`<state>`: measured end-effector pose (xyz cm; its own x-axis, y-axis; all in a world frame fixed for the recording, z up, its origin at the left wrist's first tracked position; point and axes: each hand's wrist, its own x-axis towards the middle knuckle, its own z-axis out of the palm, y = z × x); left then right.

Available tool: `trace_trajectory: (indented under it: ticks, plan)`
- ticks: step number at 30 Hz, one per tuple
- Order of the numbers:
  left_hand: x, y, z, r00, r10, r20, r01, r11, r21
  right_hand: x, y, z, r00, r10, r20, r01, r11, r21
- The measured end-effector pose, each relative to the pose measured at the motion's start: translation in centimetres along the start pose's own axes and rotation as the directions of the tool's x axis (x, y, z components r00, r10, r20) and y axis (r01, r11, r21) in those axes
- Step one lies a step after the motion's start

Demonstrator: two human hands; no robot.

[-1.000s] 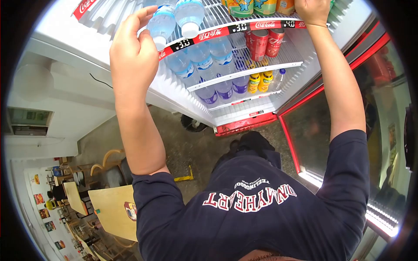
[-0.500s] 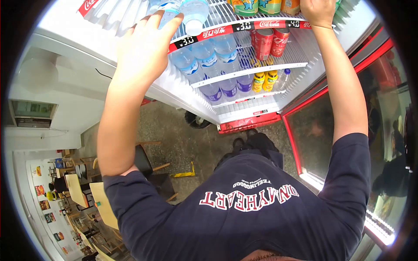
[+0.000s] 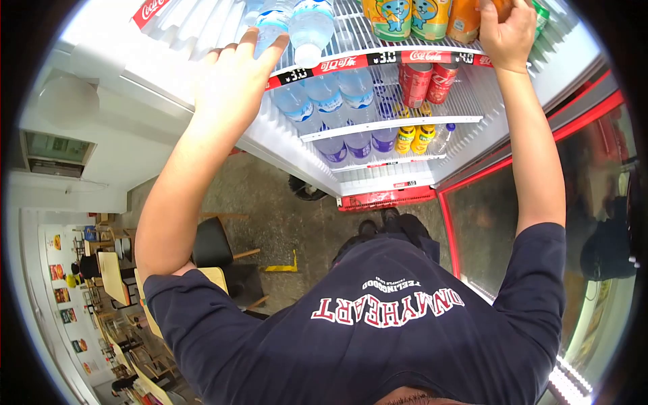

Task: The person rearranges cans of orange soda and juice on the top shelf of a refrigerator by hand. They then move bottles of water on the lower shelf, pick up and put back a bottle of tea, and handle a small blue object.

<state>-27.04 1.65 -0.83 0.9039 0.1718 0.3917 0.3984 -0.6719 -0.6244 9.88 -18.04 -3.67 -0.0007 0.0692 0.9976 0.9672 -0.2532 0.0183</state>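
My left hand (image 3: 233,77) is at the upper shelf of an upright drinks fridge, fingers apart, the tips by a clear water bottle (image 3: 272,25) with a blue label. A second water bottle (image 3: 312,30) with a white cap stands beside it. My right hand (image 3: 509,37) is at the right end of the same shelf, its thumb and fingers curled round an orange drink can (image 3: 501,9), mostly cut off by the top edge. Another orange can (image 3: 463,20) stands just left of it. A green can (image 3: 540,19) is partly hidden behind my right hand.
Yellow-green cartoon cans (image 3: 391,19) share the upper shelf. Lower shelves hold water bottles (image 3: 327,101), red cola cans (image 3: 416,84) and yellow bottles (image 3: 405,140). A price strip (image 3: 425,57) edges the upper shelf. The red-framed glass door (image 3: 513,223) stands open at right; chairs (image 3: 212,243) are at left.
The view has shifted so the shelf sits lower in the picture. My right hand has come down into view, with an orange can now visible in its fingers. My left hand stays by the water bottles.
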Motion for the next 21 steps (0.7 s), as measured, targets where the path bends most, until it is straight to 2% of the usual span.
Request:
trace_trajectory:
  ticks: [1, 2, 3, 5, 6, 7, 8, 10, 12, 13, 14, 15, 17, 18, 19, 20, 21]
  plan:
    - [-0.2, 0.1, -0.1, 1.0, 0.001, -0.012, -0.001, 1.0, -0.007, -0.2, 0.4, 0.1, 1.0, -0.006, -0.008, 0.006, 1.0, 0.026]
    - [-0.3, 0.2, -0.3, 1.0, 0.0, -0.024, 0.0, 1.0, -0.014, -0.8, 1.9, 1.4, 0.991, -0.046, -0.122, 0.061, 0.991, 0.123]
    - [-0.4, 0.3, -0.8, 0.999, -0.015, -0.029, 0.013, 0.998, -0.053, -0.5, 1.2, 0.0, 1.0, -0.008, -0.018, 0.009, 0.998, 0.055]
    - [-0.4, 0.5, -2.2, 0.998, -0.046, -0.04, 0.04, 0.991, -0.13, -1.0, 3.1, 0.3, 0.995, -0.065, -0.073, 0.07, 0.995, 0.071]
    - [-0.5, 0.5, -2.8, 0.998, -0.046, -0.047, 0.036, 0.981, -0.193, -0.5, 2.1, -0.5, 0.993, -0.084, -0.082, 0.087, 0.995, 0.04]
    - [-0.5, 0.4, -3.3, 0.997, -0.049, -0.055, 0.034, 0.967, -0.253, -0.1, 0.3, -0.1, 0.976, -0.017, -0.218, 0.095, 0.932, 0.35]
    - [-0.6, 0.3, -3.9, 0.996, -0.056, -0.064, 0.033, 0.949, -0.312, -0.2, -1.1, -0.4, 0.968, -0.005, -0.251, 0.119, 0.891, 0.439]
    - [-0.4, 0.8, -5.1, 0.996, -0.052, -0.076, 0.018, 0.92, -0.39, -0.6, -4.6, -1.2, 0.979, 0.003, -0.202, 0.129, 0.759, 0.638]
    - [-0.5, 1.4, -5.9, 0.991, -0.089, -0.102, 0.038, 0.906, -0.423, 0.8, -8.9, -2.4, 0.981, -0.194, -0.005, 0.137, 0.67, 0.73]
    - [-0.7, 1.6, -6.2, 0.984, -0.124, -0.125, 0.061, 0.907, -0.418, 2.0, -10.9, -2.8, 0.926, -0.361, 0.114, 0.173, 0.672, 0.72]
    - [-0.9, 2.0, -6.6, 0.976, -0.158, -0.147, 0.085, 0.907, -0.414, 2.2, -12.8, -2.6, 0.903, -0.377, 0.207, 0.122, 0.687, 0.717]
    - [-1.4, 2.5, -7.0, 0.952, -0.271, -0.143, 0.152, 0.825, -0.545, 2.1, -14.3, -2.2, 0.871, -0.393, 0.297, 0.075, 0.702, 0.708]
    - [-2.9, 4.0, -7.6, 0.875, -0.474, -0.095, 0.242, 0.598, -0.764, 1.5, -16.0, -0.4, 0.873, -0.367, 0.323, 0.037, 0.709, 0.705]
    - [-3.9, 5.6, -7.6, 0.806, -0.591, 0.004, 0.271, 0.365, -0.891, 1.4, -16.6, 0.3, 0.858, -0.36, 0.366, 0.007, 0.722, 0.692]
    - [-5.5, 7.5, -6.9, 0.755, -0.625, 0.201, 0.241, -0.02, -0.97, 1.3, -17.1, 0.9, 0.842, -0.371, 0.39, 0.009, 0.734, 0.679]
    - [-6.7, 9.2, -6.3, 0.768, -0.592, 0.243, 0.182, -0.162, -0.97, 1.1, -17.5, 1.5, 0.826, -0.382, 0.415, 0.012, 0.747, 0.665]
    - [-7.7, 11.1, -5.8, 0.787, -0.518, 0.334, 0.134, -0.385, -0.913, 1.0, -17.9, 1.9, 0.808, -0.392, 0.44, 0.015, 0.76, 0.65]
